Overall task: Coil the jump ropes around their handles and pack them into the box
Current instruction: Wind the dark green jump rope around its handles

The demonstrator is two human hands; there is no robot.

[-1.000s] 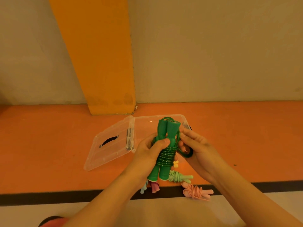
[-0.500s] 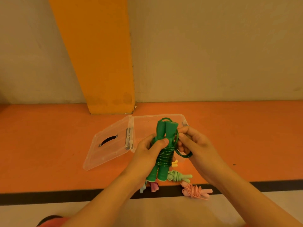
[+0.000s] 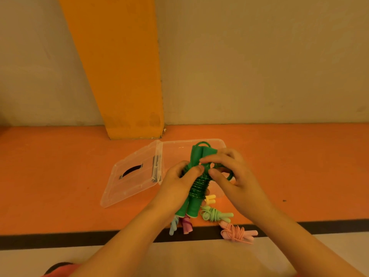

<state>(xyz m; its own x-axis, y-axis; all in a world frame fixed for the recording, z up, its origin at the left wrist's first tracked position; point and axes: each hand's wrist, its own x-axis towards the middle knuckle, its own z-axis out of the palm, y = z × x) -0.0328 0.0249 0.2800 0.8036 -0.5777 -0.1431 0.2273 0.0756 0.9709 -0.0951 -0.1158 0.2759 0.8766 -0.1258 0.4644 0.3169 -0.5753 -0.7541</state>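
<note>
Head view. Your task is partly done, and nothing appears packed yet. The clear box [image 3: 179, 141] lies open on the orange floor [image 3: 60, 176] at 12 o'clock from your hands, its lid [image 3: 129, 184] folded out at 9 o'clock. No rope shows inside it, though your hands hide part of the interior.

The green jump rope [image 3: 196, 184] is held above the box's near edge. Its two handles lie side by side with cord wound tightly round their middle. One loose loop remains at 3 o'clock of the handles, so judge the coiling nearly finished.

At 6 o'clock from your hands lie a light-green rope [image 3: 213, 213] and a pink rope [image 3: 235, 231], both already coiled. A yellow rope [image 3: 210, 199], a blue rope [image 3: 173, 225] and a purple rope [image 3: 186, 226] are partly hidden; their coiling cannot be confirmed.

Hand pose: your left hand [image 3: 175, 182] grips the bundle at mid-length, fingers curled round the coils and thumb on top. Your right hand [image 3: 235, 176] pinches the loose loop at the upper handles, fingers bent.
</note>
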